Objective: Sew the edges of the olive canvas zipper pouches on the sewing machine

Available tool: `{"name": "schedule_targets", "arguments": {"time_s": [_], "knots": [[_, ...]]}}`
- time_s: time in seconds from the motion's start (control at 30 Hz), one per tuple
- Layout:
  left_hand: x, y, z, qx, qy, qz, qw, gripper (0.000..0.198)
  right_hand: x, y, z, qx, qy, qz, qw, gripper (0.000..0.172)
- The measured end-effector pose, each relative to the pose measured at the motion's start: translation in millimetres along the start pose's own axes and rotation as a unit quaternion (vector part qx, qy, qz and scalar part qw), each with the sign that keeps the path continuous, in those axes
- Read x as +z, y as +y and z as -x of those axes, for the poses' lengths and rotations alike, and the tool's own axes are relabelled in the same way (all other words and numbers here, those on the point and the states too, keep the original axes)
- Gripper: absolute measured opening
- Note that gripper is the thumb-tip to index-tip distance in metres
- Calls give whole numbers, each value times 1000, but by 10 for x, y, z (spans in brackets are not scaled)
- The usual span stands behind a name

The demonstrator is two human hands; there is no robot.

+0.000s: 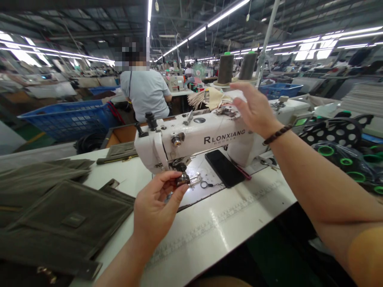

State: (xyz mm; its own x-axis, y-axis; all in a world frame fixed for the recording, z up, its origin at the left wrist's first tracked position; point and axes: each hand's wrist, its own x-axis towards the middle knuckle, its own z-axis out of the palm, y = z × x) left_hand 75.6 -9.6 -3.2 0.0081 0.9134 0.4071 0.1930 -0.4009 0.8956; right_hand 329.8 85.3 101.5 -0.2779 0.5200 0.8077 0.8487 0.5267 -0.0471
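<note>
My left hand (155, 207) is raised under the needle of the white sewing machine (209, 137), thumb and fingers pinched on a small dark metal part (182, 178), perhaps a bobbin case. My right hand (254, 107) reaches over the top of the machine, fingers extended towards the thread guides. A beaded bracelet sits on its wrist. Two grey thread cones (225, 68) stand behind the machine.
A black phone (224, 168) lies on the machine bed. Dark olive fabric pieces (62, 215) are stacked on the white table (227, 223) at left. A seated person's back (146, 93) and blue crates (68, 119) are beyond. Black perforated spools (338, 133) sit at right.
</note>
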Motion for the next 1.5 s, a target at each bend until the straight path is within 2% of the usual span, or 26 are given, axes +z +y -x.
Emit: {"name": "schedule_targets", "arguments": {"time_s": [0.07,0.1,0.13,0.17,0.2,0.27,0.3,0.43,0.63,0.77,0.87,1.0,1.03,1.1,1.13,1.2,1.23,1.3,1.37,1.5], "knots": [[-8,8,6,-3,1,7,1000,21,-165,-101,137,35,103,-36,993,24],[-12,14,8,-2,2,10,1000,22,-247,-145,235,58,132,-37,989,19],[-15,21,11,-1,2,12,1000,22,-315,-179,351,88,98,-26,991,21],[-17,30,13,1,3,14,1000,22,-362,-199,482,117,31,-20,992,23],[-18,39,15,2,1,14,1000,23,-382,-204,622,131,-77,-20,988,22],[-14,61,20,4,-4,12,1000,22,-336,-179,908,135,-327,21,935,16],[-11,73,22,6,-6,10,1000,21,-276,-155,1040,142,-389,79,907,16],[2,118,42,9,-9,3,1000,23,32,-62,1403,191,-383,155,890,21],[-1,161,74,16,-24,0,1000,22,276,-6,1501,224,-404,180,868,16],[-7,198,90,25,-23,-14,999,22,305,-7,1497,236,-391,185,870,17],[-21,249,100,43,-18,-24,999,22,117,-31,1466,241,-368,177,881,21],[-40,350,96,70,-14,-34,997,23,-400,-112,1286,206,-325,100,917,19],[-38,383,91,77,-11,-35,996,23,-516,-141,1213,186,-278,10,942,17],[-21,461,75,93,-5,-33,995,23,-658,-199,1043,187,-206,-94,956,16],[-7,505,66,102,-3,-31,994,23,-676,-224,952,197,-174,-111,958,15],[28,599,48,119,-2,-25,993,22,-622,-261,774,199,-129,-84,968,26],[46,646,40,125,-3,-24,992,22,-565,-273,691,184,-110,-52,975,32],[81,731,27,136,-10,-23,990,21,-439,-289,551,148,-83,38,985,30],[110,792,19,149,-21,-25,988,22,-338,-302,449,132,-78,120,981,24],[149,828,28,173,-40,-24,984,26,-267,-339,334,134,-123,200,963,25]]}}
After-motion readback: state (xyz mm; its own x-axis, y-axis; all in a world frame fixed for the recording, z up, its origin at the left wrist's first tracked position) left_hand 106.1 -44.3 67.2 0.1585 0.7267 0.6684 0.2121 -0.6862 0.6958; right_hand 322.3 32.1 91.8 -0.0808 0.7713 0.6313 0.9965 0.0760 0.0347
